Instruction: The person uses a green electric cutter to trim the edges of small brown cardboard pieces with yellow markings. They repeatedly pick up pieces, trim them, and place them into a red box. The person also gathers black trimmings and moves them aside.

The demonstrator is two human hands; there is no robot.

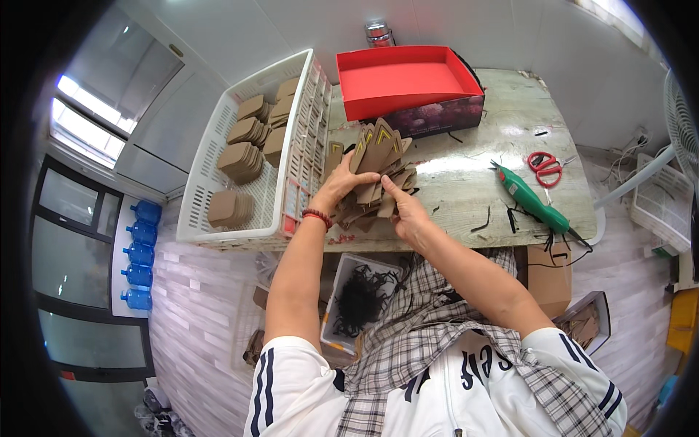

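Note:
At the table's front edge, both my hands hold a fanned bunch of flat brown pieces, several with yellow V-shaped marks near their pointed tips. My left hand wraps the bunch from the left, its thumb lying across the front and its fingers partly hidden behind. From the right, my right hand grips the lower part, thumb pointing up against the pieces. More brown pieces lie crowded beneath and around the hands. A red beaded bracelet circles my left wrist.
Left stands a white plastic crate with stacked brown pieces. Behind the bunch is a red open box. Right lie a green corded hand tool, red-handled scissors and black scraps. Below, a white bin holds black strips.

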